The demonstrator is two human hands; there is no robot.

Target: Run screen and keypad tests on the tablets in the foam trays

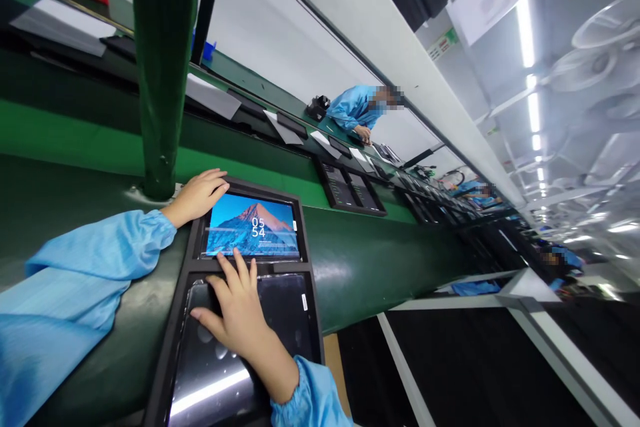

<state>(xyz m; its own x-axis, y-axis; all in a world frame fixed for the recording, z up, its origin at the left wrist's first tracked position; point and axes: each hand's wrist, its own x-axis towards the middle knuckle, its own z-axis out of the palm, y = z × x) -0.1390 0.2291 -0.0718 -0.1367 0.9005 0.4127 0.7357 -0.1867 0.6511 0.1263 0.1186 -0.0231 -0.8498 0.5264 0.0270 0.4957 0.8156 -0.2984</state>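
A black tray (pixel 307 240) with two compartments lies on the green bench in front of me. Its far compartment holds a tablet (pixel 253 227) whose lit screen shows a mountain and the digits 05 54. The near one holds a second tablet (pixel 285 320) with a dark, glossy screen. My left hand (pixel 200 195) lies over the tray's upper left corner, its fingers stretched out onto the edge by the lit tablet. Spread fingers of my right hand (pixel 237 310) reach over the dark tablet, with the fingertips at the lower edge of the lit screen.
A green post (pixel 163 73) rises just beyond my left hand. Another black tray (pixel 347 188) with tablets sits on the green belt further right. White sheets (pixel 213 97) and dark devices line the far side. A co-worker in blue (pixel 353 110) leans over the opposite bench.
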